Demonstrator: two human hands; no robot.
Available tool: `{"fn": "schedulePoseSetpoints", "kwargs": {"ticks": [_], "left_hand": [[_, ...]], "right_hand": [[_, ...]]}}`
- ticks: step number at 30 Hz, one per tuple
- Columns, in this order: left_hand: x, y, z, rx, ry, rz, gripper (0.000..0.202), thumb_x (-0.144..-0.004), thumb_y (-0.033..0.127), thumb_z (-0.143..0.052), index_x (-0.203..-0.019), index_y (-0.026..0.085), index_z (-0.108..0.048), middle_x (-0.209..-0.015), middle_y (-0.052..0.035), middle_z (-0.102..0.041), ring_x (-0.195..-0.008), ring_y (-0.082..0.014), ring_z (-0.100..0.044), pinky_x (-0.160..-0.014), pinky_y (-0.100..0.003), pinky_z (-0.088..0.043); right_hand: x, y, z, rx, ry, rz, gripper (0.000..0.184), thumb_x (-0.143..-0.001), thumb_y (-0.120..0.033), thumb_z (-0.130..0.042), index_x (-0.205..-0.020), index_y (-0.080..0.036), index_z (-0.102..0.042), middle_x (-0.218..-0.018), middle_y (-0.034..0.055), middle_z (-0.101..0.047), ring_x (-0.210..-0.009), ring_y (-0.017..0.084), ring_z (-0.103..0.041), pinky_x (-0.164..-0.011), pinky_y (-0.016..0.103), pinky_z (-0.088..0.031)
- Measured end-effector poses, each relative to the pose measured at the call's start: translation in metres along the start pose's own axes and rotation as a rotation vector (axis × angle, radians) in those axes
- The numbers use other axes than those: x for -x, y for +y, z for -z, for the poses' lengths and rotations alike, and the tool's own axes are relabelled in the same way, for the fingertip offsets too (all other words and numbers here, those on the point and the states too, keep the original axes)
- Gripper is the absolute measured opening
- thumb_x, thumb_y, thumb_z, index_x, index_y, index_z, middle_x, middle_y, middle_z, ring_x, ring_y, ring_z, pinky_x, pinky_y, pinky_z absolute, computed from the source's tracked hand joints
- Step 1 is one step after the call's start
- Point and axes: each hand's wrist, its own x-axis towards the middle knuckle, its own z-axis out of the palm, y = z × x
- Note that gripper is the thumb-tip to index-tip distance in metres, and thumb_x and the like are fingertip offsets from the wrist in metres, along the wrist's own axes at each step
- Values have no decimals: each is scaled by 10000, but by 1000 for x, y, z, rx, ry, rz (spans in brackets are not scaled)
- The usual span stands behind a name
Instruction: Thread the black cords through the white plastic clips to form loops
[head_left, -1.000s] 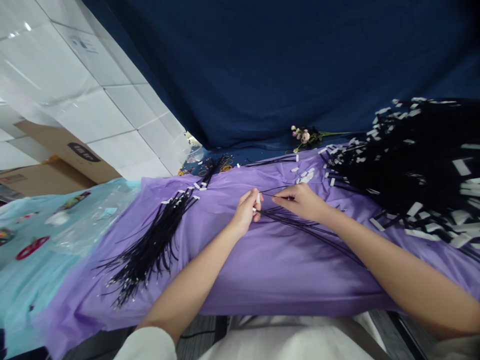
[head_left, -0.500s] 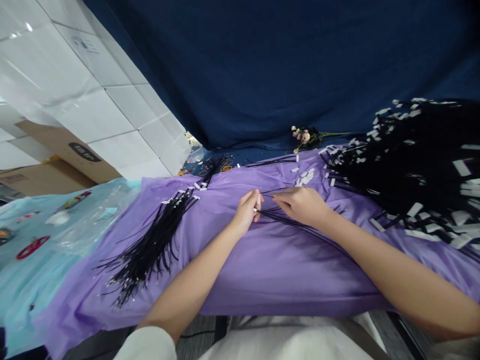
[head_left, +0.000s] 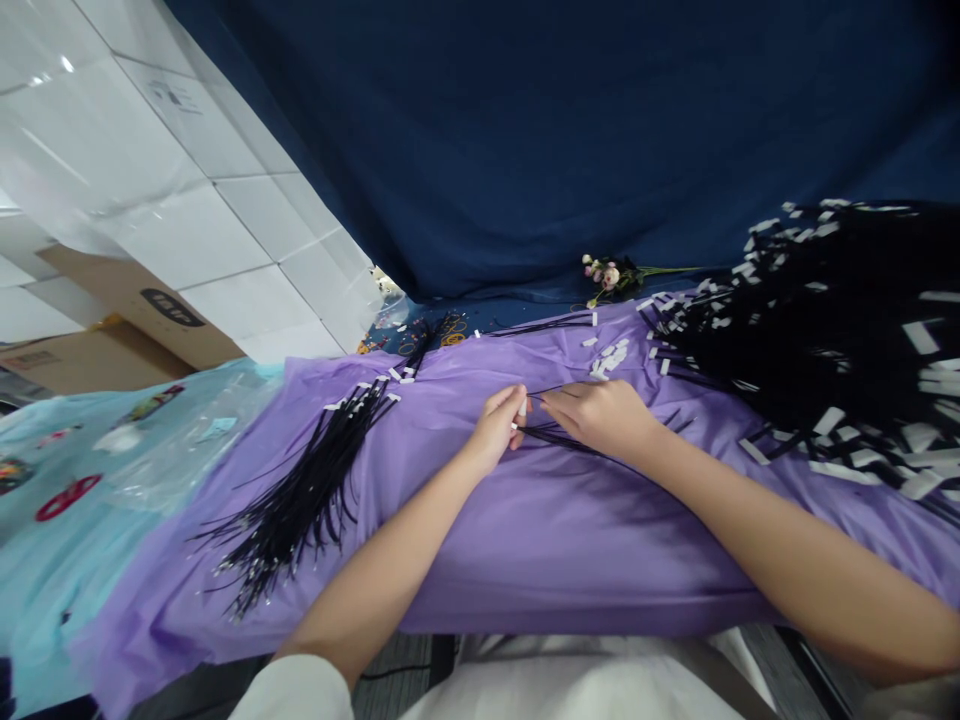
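Note:
My left hand (head_left: 496, 428) and my right hand (head_left: 596, 415) meet over the purple sheet (head_left: 525, 540) at the middle of the table. Both pinch thin black cords (head_left: 559, 437) that carry small white tags; the left fingers close on the tagged ends, the right hand lies curled over the strands. A laid-out bundle of black cords (head_left: 304, 495) lies to the left of my left hand. A big heap of black cords with white tags (head_left: 817, 340) fills the right side.
Loose white tags (head_left: 611, 355) lie just beyond my hands. A sprig of small pink flowers (head_left: 611, 272) rests by the dark blue backdrop (head_left: 570, 130). A light blue sheet with clear plastic bags (head_left: 150, 440) covers the left. Cardboard boxes (head_left: 90, 340) stand beyond it.
My right hand has drawn slightly left and down, closer to my left hand. The cords between them have shortened. The left hand has barely shifted.

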Motion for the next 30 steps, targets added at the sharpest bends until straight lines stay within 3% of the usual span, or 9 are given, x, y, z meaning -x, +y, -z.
{"fn": "schedulePoseSetpoints", "kwargs": {"ticks": [3, 10, 16, 22, 26, 30], "left_hand": [[3, 2, -1, -8, -24, 2, 420, -769, 562, -659, -682, 165, -552, -516, 68, -357, -374, -36, -255, -311, -150, -266], [15, 29, -11, -31, -32, -104, 445, -767, 611, -628, -697, 180, -542, -477, 67, -376, -365, -52, -270, -306, -163, -274], [22, 94, -18, -64, -101, -297, 410, -788, 572, -628, -687, 189, -523, -464, 66, -359, -368, -62, -279, -306, -179, -268], [46, 162, -22, -81, -88, -487, 363, -868, 495, -571, -684, 184, -529, -480, 63, -358, -380, -49, -268, -322, -170, -247], [59, 177, -17, -43, -3, -551, 340, -887, 464, -565, -697, 184, -535, -468, 64, -344, -368, -41, -245, -321, -167, -205], [60, 178, -6, -28, 51, -550, 357, -862, 488, -592, -690, 182, -527, -463, 64, -340, -361, -41, -251, -317, -161, -185]], "right_hand": [[1, 0, -1, -29, 28, 3, 404, -1008, -416, -393, -911, -200, -720, -818, 40, -735, -712, 166, -669, -544, 303, -215], [-7, -1, 16, -63, 153, 52, 342, -1003, -340, -432, -837, -188, -689, -748, 22, -712, -650, 136, -649, -545, 287, -245], [-33, -7, 69, -121, 378, 114, 402, -1000, -366, -427, -743, -173, -668, -668, 35, -650, -592, 131, -584, -551, 283, -278], [-66, -29, 134, -190, 477, 145, 389, -991, -344, -425, -714, -187, -648, -654, 29, -614, -584, 127, -510, -593, 276, -321], [-82, -47, 152, -208, 504, 166, 372, -986, -305, -431, -702, -186, -641, -686, 30, -632, -628, 135, -536, -618, 277, -332], [-95, -59, 151, -242, 467, 136, 353, -985, -316, -455, -737, -188, -670, -720, 24, -654, -655, 134, -555, -621, 268, -335]]}}
